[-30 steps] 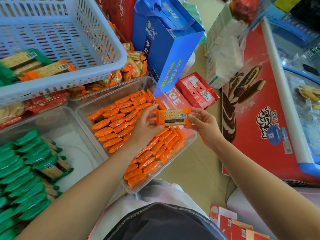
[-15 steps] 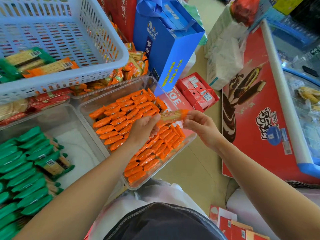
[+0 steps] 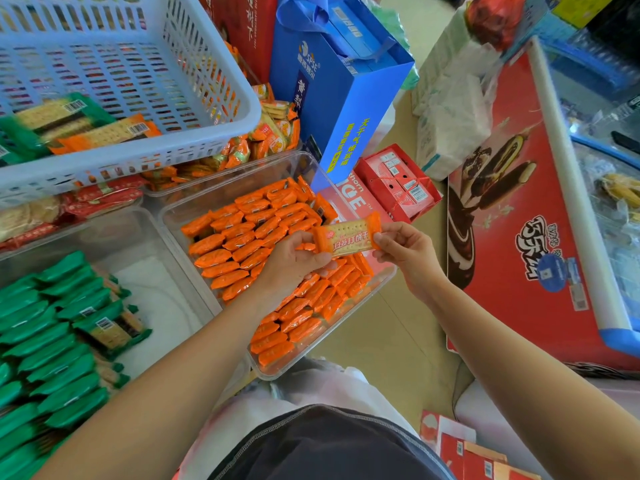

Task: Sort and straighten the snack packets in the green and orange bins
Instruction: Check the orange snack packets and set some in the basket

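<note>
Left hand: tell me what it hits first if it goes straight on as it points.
Beyond the orange packet it pinches, the left hand would most likely meet the right hand, which holds the packet's other end; their depths look similar.

The tan floor [image 3: 398, 327] carries most of it — a blue gift bag [image 3: 339, 98] standing upright, a red carton [image 3: 398, 181] just beside its foot, white wrapped packs [image 3: 453, 126] behind that, and a red-sided freezer chest [image 3: 519, 237] along my right. Flat red cartons [image 3: 467, 452] lie nearer me. What holds up the clear bin of orange packets [image 3: 194, 209] — I cannot tell.
</note>
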The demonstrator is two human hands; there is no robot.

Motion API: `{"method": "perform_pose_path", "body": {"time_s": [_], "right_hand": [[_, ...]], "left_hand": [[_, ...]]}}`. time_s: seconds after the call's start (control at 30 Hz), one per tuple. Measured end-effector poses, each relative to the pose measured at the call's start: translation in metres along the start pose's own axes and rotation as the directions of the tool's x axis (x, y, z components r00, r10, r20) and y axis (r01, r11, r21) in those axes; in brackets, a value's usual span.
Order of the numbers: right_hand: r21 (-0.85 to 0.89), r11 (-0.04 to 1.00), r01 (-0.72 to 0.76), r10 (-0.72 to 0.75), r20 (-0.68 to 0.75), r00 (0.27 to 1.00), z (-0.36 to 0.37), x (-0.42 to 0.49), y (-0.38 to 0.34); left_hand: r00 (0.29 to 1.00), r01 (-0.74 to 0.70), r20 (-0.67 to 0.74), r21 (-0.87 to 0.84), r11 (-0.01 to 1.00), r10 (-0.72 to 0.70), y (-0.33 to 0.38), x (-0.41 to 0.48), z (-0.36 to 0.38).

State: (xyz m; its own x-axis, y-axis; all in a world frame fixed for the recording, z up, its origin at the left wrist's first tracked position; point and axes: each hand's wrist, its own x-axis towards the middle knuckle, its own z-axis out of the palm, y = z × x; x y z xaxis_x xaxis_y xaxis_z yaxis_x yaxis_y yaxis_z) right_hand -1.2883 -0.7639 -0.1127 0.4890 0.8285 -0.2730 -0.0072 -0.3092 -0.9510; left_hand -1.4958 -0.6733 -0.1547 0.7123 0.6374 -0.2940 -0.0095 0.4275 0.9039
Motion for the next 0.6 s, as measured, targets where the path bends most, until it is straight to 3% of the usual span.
{"method": "perform_pose_path", "body": {"time_s": [0.07,0.17,0.27,0.43,0.6], "right_hand": [[-0.033,0.999,-0.017,0.017,0.008,1.000,0.000,0.000,0.000],[-0.070,0.986,-0.150,0.150,-0.002,0.989,0.000,0.001,-0.003],[0.011,0.963,-0.269,0.268,0.042,0.963,-0.002,0.003,-0.011],[-0.023,0.991,-0.133,0.134,0.059,0.989,-0.011,0.011,-0.015],[-0.261,0.962,0.077,-0.098,-0.070,0.993,-0.024,0.026,-0.013]], "left_hand": [[0.998,-0.061,-0.024,0.049,0.997,0.062,-0.003,0.002,0.001],[0.977,-0.169,-0.077,0.300,0.939,0.201,-0.009,0.008,0.002],[0.947,-0.238,-0.081,0.469,0.851,0.310,-0.015,0.015,0.006],[0.919,-0.265,-0.051,0.654,0.709,0.390,-0.013,0.026,0.015],[0.916,-0.258,0.041,0.823,0.506,0.400,-0.018,0.045,0.021]]}}
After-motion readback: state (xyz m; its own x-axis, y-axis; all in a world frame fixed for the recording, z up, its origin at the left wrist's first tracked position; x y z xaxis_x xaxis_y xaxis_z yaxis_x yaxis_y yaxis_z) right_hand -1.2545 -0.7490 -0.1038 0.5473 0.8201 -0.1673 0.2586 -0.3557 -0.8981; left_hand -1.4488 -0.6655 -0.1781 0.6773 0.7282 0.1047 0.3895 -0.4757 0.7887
